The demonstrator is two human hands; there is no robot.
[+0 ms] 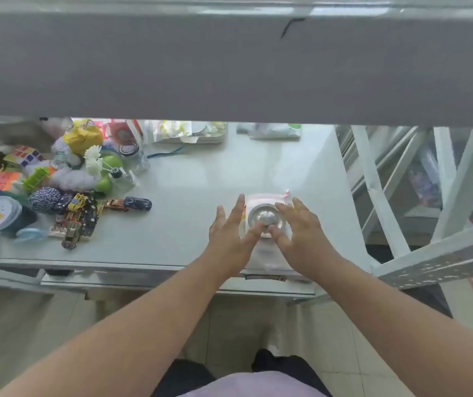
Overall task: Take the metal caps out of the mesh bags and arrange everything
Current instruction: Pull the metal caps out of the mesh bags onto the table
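metal cap (pixel 266 220) on mesh bag (pixel 261 255) — both hands' fingers (pixel 254 232) touching it.

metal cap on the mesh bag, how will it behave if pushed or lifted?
The metal cap looks rigid and shiny, so probably slick under the fingertips. It is round and lies flat, so it would more likely slide than roll. The mesh bag beneath looks soft and may bunch if the left hand pushes.

left hand (pixel 229 233) splayed, right hand (pixel 301 230) splayed, thumbs nearly meeting
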